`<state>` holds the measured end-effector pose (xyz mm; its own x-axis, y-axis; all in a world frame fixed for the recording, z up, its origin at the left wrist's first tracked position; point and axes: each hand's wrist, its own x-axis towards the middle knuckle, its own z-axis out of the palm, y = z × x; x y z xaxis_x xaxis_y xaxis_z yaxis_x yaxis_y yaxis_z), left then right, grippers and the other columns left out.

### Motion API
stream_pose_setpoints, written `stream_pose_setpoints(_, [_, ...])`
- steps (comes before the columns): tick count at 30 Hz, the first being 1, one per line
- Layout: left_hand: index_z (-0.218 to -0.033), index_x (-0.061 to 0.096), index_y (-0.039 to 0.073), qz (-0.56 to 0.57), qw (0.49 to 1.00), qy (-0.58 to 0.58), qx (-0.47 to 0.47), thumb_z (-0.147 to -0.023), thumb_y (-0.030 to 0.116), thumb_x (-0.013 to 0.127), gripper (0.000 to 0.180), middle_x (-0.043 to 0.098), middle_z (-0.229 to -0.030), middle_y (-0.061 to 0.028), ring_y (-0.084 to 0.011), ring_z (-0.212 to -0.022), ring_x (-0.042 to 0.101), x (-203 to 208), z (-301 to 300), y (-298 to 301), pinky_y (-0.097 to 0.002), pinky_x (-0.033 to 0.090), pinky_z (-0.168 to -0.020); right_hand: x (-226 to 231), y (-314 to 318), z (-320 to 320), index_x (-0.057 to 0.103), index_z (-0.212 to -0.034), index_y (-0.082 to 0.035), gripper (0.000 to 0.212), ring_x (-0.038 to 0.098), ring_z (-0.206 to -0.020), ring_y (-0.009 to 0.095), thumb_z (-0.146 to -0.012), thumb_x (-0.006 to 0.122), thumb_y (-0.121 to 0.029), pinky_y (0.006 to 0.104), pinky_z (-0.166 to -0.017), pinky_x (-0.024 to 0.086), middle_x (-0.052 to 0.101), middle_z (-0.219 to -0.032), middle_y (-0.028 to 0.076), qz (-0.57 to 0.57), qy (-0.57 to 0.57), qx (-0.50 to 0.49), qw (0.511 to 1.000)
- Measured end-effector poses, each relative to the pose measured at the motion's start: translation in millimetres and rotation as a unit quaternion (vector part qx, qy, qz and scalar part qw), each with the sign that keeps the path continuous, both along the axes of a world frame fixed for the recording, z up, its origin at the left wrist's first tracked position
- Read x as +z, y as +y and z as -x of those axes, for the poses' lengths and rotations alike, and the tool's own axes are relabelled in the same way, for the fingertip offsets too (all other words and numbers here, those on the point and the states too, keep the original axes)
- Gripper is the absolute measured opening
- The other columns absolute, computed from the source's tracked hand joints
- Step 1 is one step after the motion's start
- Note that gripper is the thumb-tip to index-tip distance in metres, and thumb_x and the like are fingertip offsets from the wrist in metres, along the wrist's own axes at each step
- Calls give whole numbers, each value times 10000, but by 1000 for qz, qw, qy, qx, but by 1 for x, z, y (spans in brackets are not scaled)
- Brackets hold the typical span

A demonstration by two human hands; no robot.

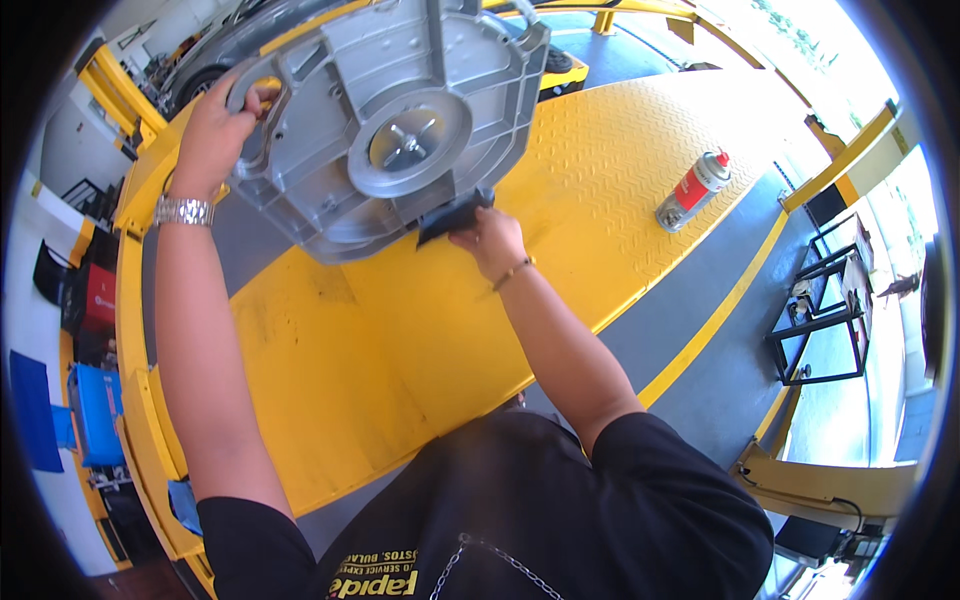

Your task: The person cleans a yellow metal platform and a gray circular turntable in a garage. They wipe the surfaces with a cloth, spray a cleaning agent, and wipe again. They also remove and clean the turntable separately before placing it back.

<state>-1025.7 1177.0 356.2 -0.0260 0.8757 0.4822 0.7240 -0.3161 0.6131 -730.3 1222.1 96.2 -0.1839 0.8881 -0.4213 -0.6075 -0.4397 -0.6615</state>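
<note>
Yellow ramp [620, 170] | left hand [215, 130] grips grey casting [390, 120] handle | right hand [490, 238] grasps its black edge

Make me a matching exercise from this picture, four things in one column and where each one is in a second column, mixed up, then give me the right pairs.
Things
1. left hand
2. right hand
3. spray can
4. grey metal plate

Places
A. lying on its side on the yellow ramp, apart from both hands
B. gripping the handle opening at the plate's left edge
C. held up over the ramp between both hands
D. at the black piece on the plate's lower edge

Pairs: 1-B, 2-D, 3-A, 4-C
</note>
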Motion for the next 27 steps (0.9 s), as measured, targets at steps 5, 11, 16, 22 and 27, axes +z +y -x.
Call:
stream_pose_setpoints(5, [-959,597,-8,13,998,-53,6,-815,-37,469,194,707,-1064,-138,-195,-971,658,-4,5,0,-317,481,-944,28,18,-73,630,-951,1,173,591,-735,137,-991,533,-136,266,-628,468,626,-842,49,-166,-134,-200,956])
stream_pose_setpoints(11, [-906,573,-5,56,996,-53,52,-811,-60,448,166,695,-1042,-106,-165,-943,658,3,2,-8,-293,509,-829,144,129,-89,636,-1124,29,288,633,-885,266,-1008,550,-220,345,-841,486,693,-982,170,-461,-300,-289,783])
stream_pose_setpoints(16, [-852,521,32,31,997,-61,36,-795,-67,448,135,665,-988,-75,-125,-856,615,-1,8,-7,-213,419,-622,121,141,-47,607,-1253,-27,370,636,-1133,359,-1068,420,-287,416,-955,474,680,-1138,233,-441,-293,-224,819])
stream_pose_setpoints(22, [-850,517,42,16,997,-62,40,-796,-73,456,141,667,-999,-77,-96,-768,588,-4,20,0,-203,379,-565,43,143,-43,610,-1221,-6,394,601,-1115,433,-1073,380,-289,435,-953,464,646,-1126,284,-376,-303,-179,857])
stream_pose_setpoints(27, [-855,526,47,17,995,-90,43,-798,-88,452,163,667,-1004,-71,-35,-625,447,-6,24,-12,-194,339,-522,161,128,-58,594,-1226,14,445,638,-1020,346,-1078,380,-346,388,-918,467,662,-1077,260,-406,-264,-87,871])
